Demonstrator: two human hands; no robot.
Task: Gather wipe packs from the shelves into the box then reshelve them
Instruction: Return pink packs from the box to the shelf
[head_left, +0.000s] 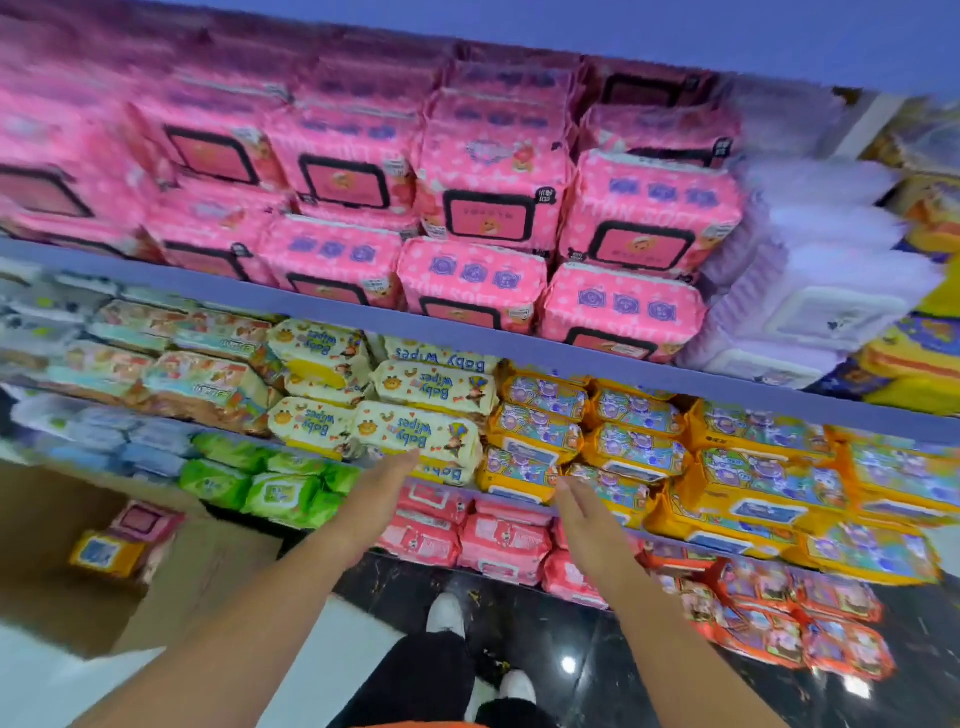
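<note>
In the lower left of the frame a cardboard box (31, 545) stands open on the floor, holding a yellow wipe pack (101, 553) and a pink wipe pack (143, 519) beside it. Blue shelves (311, 306) fill the upper frame. Pink packs (467, 208) crowd the top shelf; below them, from left to right, sit green packs (260, 488), cream "Baby Wipes" packs (415, 431) and orange packs (727, 467). The floor (571, 649) at bottom centre is dark and glossy.

The left hand (387, 480) reaches up with its fingers straight and together, the tips at the lowest cream pack's front edge. The right hand (582, 512), also flat and holding nothing, points at an orange pack's corner. It is unclear whether either hand is touching a pack.
</note>
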